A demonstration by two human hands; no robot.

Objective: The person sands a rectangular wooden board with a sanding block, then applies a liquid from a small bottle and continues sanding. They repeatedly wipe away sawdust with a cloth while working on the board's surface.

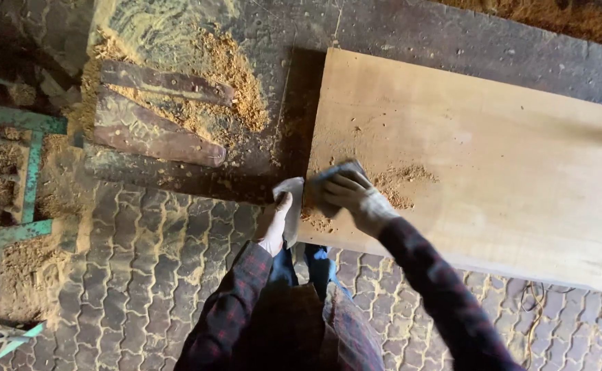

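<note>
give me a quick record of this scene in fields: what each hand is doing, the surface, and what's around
left hand: left hand grips the edge of a grey sheet at the board's corner
right hand: right hand presses the sheet's other end flat on the board
surface: pale wooden board, sawdust beside the right hand
floor: paving stones strewn with sawdust
left of board: two dark wood slabs, green metal frame
</note>
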